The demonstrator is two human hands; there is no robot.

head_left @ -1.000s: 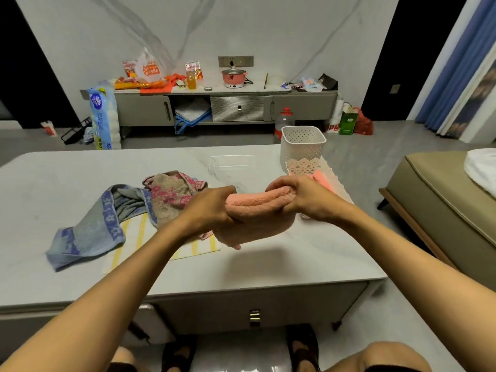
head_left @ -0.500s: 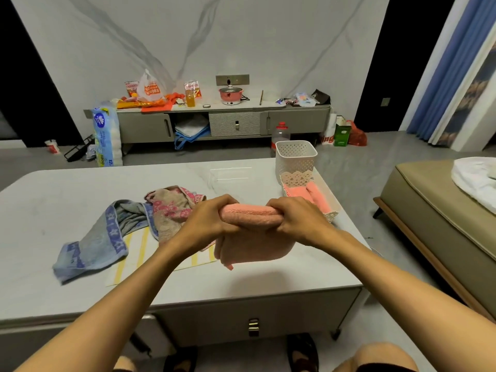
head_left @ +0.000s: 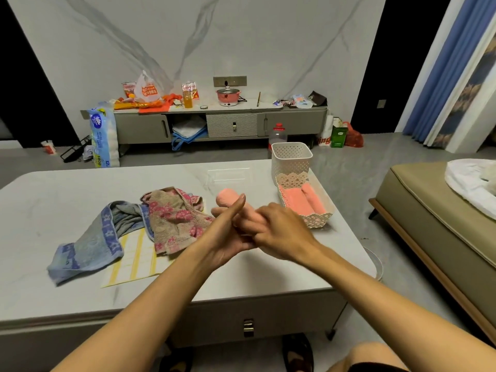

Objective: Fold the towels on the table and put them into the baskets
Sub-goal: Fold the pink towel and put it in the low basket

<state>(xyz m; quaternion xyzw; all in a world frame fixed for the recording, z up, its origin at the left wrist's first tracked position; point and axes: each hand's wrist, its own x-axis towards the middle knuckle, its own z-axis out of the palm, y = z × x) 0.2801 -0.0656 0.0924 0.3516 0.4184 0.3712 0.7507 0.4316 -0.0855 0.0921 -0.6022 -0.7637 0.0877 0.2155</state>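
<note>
A rolled pink towel (head_left: 228, 200) is held above the table (head_left: 67, 189), pointing away from me. My left hand (head_left: 228, 234) supports it from below with the thumb raised alongside it. My right hand (head_left: 279, 232) grips the near end, its fingers curled round the roll. A low white lace-edged basket (head_left: 318, 220) at the table's right side holds two rolled pink towels (head_left: 300, 200). A taller white perforated basket (head_left: 291, 159) stands behind it. On the left lie a crumpled grey-blue towel (head_left: 86, 245), a brown floral towel (head_left: 174, 218) and a yellow-striped cloth (head_left: 134, 261).
A sofa (head_left: 434, 232) with a white cloth stands to the right of the table. A low cabinet (head_left: 222, 124) with a pink pot, bags and a bottle lines the back wall. My feet show under the table's front edge.
The towel, held crosswise with a flap hanging, is now a tight roll turned to point away from me. Both hands shifted right toward the low basket.
</note>
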